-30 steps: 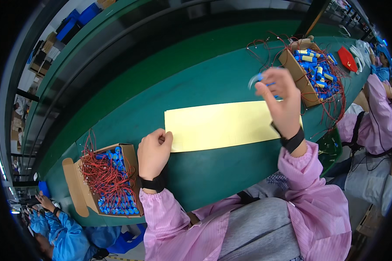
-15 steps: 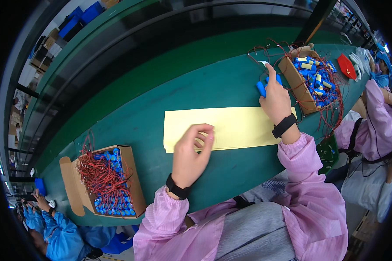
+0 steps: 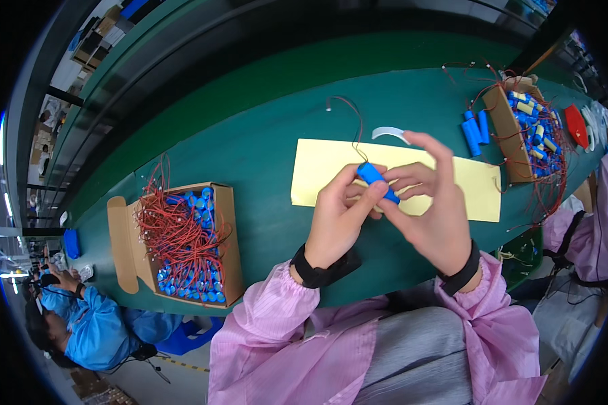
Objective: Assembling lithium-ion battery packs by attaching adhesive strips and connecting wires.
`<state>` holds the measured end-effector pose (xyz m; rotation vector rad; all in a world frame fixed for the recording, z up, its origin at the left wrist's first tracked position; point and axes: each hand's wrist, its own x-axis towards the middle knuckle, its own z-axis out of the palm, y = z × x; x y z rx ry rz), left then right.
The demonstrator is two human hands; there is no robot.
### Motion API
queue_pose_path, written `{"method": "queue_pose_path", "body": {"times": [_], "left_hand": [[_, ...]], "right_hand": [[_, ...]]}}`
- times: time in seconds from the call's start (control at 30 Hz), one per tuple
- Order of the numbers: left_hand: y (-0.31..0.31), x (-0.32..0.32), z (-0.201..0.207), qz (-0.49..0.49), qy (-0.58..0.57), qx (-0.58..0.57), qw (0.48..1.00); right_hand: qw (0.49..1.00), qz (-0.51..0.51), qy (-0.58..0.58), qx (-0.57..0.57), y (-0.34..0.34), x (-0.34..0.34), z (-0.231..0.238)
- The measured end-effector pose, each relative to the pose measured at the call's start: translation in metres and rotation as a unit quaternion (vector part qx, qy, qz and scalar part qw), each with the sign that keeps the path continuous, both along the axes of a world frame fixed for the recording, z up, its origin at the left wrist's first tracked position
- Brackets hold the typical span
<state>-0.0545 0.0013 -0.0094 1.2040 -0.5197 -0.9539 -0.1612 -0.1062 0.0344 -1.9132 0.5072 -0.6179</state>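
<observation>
A blue cylindrical battery (image 3: 369, 173) with thin wires and a small white plug is held over the yellow sheet (image 3: 317, 169). My left hand (image 3: 336, 219) pinches it between thumb and fingers. The thumb and lower fingers of my right hand (image 3: 446, 219) close around its lower end, partly hiding it. My right index finger is raised, with a curved white strip (image 3: 388, 131) clinging to its tip. Several sheets may be stacked there; I cannot tell.
At left, an open cardboard box (image 3: 232, 246) holds many blue batteries with red wires. Loose batteries (image 3: 471, 135) lie beside another cardboard box (image 3: 510, 138) at right, whose batteries partly bear yellow wraps. A red object (image 3: 575, 126) lies beyond. Co-workers sit on both sides.
My right hand has come back from beside the right box with a battery and the white strip. My left hand has moved right and now grips the battery too. The view has shifted.
</observation>
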Motion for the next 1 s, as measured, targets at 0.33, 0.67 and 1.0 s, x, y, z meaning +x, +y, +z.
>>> {"method": "queue_pose_path", "body": {"times": [0.33,0.67,1.0], "left_hand": [[0.007,0.002,0.01,0.03,-0.016,-0.117,0.993],[0.01,0.005,0.006,0.049,-0.075,-0.104,0.99],[0.012,0.004,0.011,0.04,-0.045,-0.099,0.993]], "right_hand": [[0.953,0.01,-0.102,0.284,-0.01,-0.004,0.002],[0.913,0.022,-0.084,0.398,-0.006,0.001,-0.004],[0.91,0.027,-0.095,0.402,-0.006,0.001,-0.008]]}}
